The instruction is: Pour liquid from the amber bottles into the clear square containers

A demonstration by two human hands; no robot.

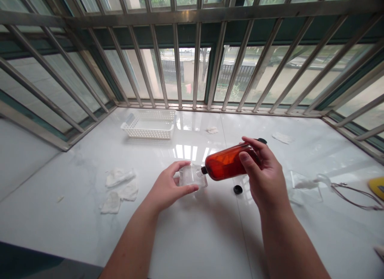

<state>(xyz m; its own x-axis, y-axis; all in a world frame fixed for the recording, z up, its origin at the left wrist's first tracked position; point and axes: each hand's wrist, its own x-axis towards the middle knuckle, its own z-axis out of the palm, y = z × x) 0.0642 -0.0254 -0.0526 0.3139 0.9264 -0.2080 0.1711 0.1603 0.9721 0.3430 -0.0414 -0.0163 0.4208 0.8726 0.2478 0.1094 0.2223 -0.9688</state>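
My left hand (172, 185) has its thumb and fingers around the sides of a clear, squarish container (192, 178) low over the white surface (192, 239). In my right hand (264, 171) is an amber bottle (225, 163) with reddish-brown contents, tipped on its side with its neck toward the left. The bottle's black-ringed neck meets the mouth of the clear container; whether liquid passes between them cannot be made out. A black cap (238, 189) lies on the surface below the bottle. Another black piece (262, 141) shows just behind my right fingers.
A white perforated basket (150, 133) stands at the back left. Crumpled white tissues (120, 187) lie at left, smaller scraps (212, 130) at the back. To the right are a clear object (306, 187), a cord loop (357, 206) and a yellow item (376, 187). Metal bars (196, 67) line the window.
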